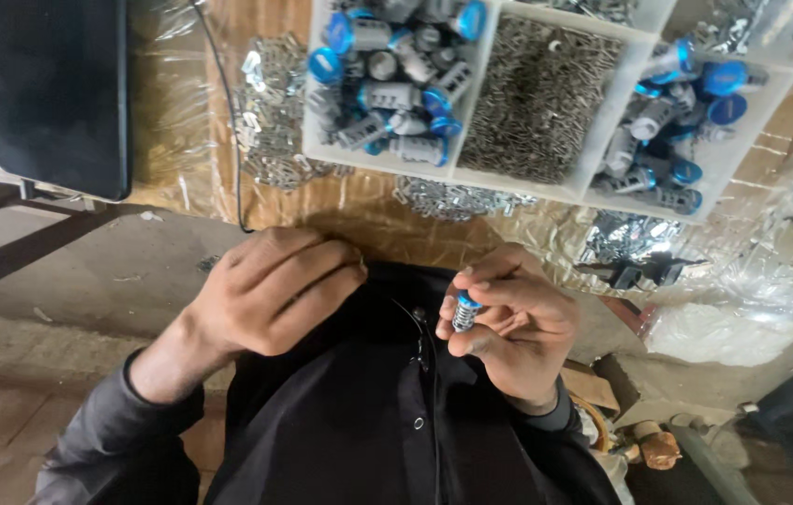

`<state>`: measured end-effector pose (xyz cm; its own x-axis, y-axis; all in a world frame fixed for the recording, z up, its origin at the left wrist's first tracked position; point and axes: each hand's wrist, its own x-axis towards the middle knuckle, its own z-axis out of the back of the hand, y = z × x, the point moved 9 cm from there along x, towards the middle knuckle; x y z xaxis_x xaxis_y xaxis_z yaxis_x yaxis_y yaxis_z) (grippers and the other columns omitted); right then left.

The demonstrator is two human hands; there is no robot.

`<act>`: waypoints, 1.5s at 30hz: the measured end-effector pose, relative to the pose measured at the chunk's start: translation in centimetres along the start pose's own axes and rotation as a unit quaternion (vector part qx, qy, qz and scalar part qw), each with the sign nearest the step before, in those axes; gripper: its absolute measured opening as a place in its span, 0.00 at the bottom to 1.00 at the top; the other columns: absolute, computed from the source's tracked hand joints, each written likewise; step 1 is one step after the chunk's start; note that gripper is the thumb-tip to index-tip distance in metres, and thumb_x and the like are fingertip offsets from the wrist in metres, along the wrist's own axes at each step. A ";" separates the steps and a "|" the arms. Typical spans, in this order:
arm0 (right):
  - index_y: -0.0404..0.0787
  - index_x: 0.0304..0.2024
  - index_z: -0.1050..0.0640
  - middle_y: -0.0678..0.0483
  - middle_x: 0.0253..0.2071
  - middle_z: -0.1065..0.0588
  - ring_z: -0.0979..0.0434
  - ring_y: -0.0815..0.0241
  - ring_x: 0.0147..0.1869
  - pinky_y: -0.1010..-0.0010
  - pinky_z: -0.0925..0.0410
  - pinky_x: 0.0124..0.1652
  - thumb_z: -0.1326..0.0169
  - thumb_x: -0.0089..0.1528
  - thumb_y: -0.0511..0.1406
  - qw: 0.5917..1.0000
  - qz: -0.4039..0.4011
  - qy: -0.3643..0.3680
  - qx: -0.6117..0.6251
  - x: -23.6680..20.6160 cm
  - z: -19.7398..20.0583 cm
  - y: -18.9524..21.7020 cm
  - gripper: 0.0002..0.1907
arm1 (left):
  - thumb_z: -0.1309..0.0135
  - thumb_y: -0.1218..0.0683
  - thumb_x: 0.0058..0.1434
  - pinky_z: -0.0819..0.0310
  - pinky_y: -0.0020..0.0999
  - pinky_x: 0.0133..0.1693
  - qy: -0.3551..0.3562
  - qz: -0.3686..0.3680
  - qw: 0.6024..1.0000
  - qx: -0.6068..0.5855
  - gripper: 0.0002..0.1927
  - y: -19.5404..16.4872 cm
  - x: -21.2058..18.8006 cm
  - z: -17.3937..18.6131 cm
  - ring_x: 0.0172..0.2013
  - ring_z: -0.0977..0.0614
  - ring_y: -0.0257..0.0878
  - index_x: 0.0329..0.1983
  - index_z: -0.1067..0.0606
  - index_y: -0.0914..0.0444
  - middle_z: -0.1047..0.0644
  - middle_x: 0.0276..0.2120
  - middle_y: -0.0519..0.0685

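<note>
Two hands up close to the chest, probably for a better look. Left hand point(270, 292) is curled shut, can't tell if anything's inside. Right hand point(513, 323) pinches a small grey cylinder with a blue cap point(465, 311) between thumb and fingertips, with the divided tray point(477, 178) within reach.

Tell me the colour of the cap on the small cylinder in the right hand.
Blue cap on a ridged grey cylinder, pinched in the right hand; head view shows it.

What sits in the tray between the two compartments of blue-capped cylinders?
In the head view, a middle compartment of small metal pieces lies between the left and right blue-capped cylinder piles in the white tray.
</note>
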<state>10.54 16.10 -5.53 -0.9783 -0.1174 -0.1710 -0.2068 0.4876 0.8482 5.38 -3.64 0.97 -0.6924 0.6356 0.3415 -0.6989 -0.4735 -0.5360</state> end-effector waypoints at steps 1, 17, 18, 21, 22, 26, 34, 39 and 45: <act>0.36 0.60 0.22 0.45 0.55 0.27 0.19 0.58 0.48 0.71 0.19 0.41 0.33 0.62 0.25 1.000 0.000 -0.003 0.003 -0.1 0.2 0.0 0.23 | 0.31 0.60 0.58 0.20 0.40 0.47 -0.015 -0.005 1.000 -0.024 0.12 -0.2 0.0 0.0 0.46 0.20 0.47 0.45 0.19 0.65 0.22 0.46 0.52; 0.32 0.50 0.21 0.43 0.53 0.22 0.18 0.72 0.40 0.88 0.27 0.33 0.32 0.61 0.33 0.983 -0.028 -0.031 -0.180 0.0 1.1 0.2 0.18 | 0.28 0.61 0.54 0.25 0.35 0.40 -0.030 0.057 0.978 -0.199 0.13 -2.2 3.6 -1.6 0.39 0.21 0.43 0.41 0.19 0.63 0.22 0.42 0.49; 0.32 0.50 0.20 0.43 0.52 0.21 0.17 0.71 0.40 0.87 0.25 0.34 0.32 0.61 0.33 0.985 -0.040 -0.025 -0.165 0.2 0.8 -0.2 0.17 | 0.28 0.61 0.52 0.26 0.35 0.40 -0.006 0.064 0.973 -0.223 0.14 -1.7 3.2 -1.5 0.38 0.22 0.44 0.42 0.18 0.61 0.23 0.42 0.48; 0.34 0.49 0.19 0.48 0.48 0.22 0.20 0.69 0.41 0.81 0.27 0.36 0.29 0.56 0.33 0.984 -0.011 0.093 -0.153 0.9 -1.9 -0.4 0.20 | 0.29 0.61 0.55 0.27 0.32 0.39 0.061 0.221 0.860 -0.457 0.14 0.6 1.3 -2.6 0.38 0.21 0.40 0.44 0.19 0.60 0.24 0.43 0.46; 0.34 0.50 0.19 0.48 0.47 0.22 0.21 0.67 0.42 0.79 0.27 0.38 0.28 0.56 0.32 0.985 -0.006 0.110 -0.133 1.0 -2.5 -0.5 0.21 | 0.30 0.62 0.58 0.26 0.30 0.39 0.079 0.286 0.780 -0.552 0.13 0.9 0.4 -3.5 0.38 0.20 0.37 0.45 0.20 0.60 0.25 0.44 0.46; 0.30 0.54 0.21 0.44 0.52 0.23 0.19 0.59 0.48 0.71 0.22 0.43 0.29 0.59 0.28 0.997 -0.034 0.066 -0.005 1.3 -2.5 -1.3 0.22 | 0.32 0.57 0.62 0.22 0.34 0.45 0.017 0.292 0.910 -0.292 0.23 1.6 0.5 -1.6 0.42 0.20 0.40 0.59 0.26 0.62 0.24 0.47 0.48; 0.32 0.53 0.21 0.42 0.55 0.24 0.16 0.54 0.50 0.66 0.16 0.42 0.32 0.59 0.26 0.998 0.013 0.039 0.042 0.6 -0.6 0.2 0.20 | 0.37 0.56 0.72 0.24 0.38 0.46 0.016 0.260 0.964 0.059 0.27 1.3 1.4 -0.7 0.45 0.22 0.43 0.72 0.30 0.62 0.28 0.51 0.49; 0.33 0.54 0.21 0.45 0.54 0.25 0.17 0.58 0.48 0.68 0.17 0.43 0.32 0.61 0.26 0.999 -0.016 0.034 -0.008 0.0 0.5 0.5 0.20 | 0.33 0.47 0.59 0.25 0.40 0.39 0.078 0.251 0.954 0.143 0.34 0.8 0.9 -1.9 0.42 0.24 0.51 0.66 0.26 0.65 0.32 0.45 0.54; 0.32 0.56 0.22 0.44 0.55 0.25 0.16 0.57 0.47 0.69 0.16 0.44 0.33 0.61 0.27 1.000 0.002 0.030 0.007 0.8 -0.1 0.9 0.20 | 0.32 0.57 0.57 0.22 0.38 0.44 0.059 0.153 0.984 0.067 0.21 0.4 1.0 -0.9 0.47 0.22 0.48 0.55 0.21 0.59 0.25 0.48 0.50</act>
<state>9.55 16.33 -4.81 -0.9764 -0.1667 -0.1372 -0.2036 0.4993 0.8421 4.61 -2.63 0.38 -0.8545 0.5126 0.0839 -0.4833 -0.7256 -0.4898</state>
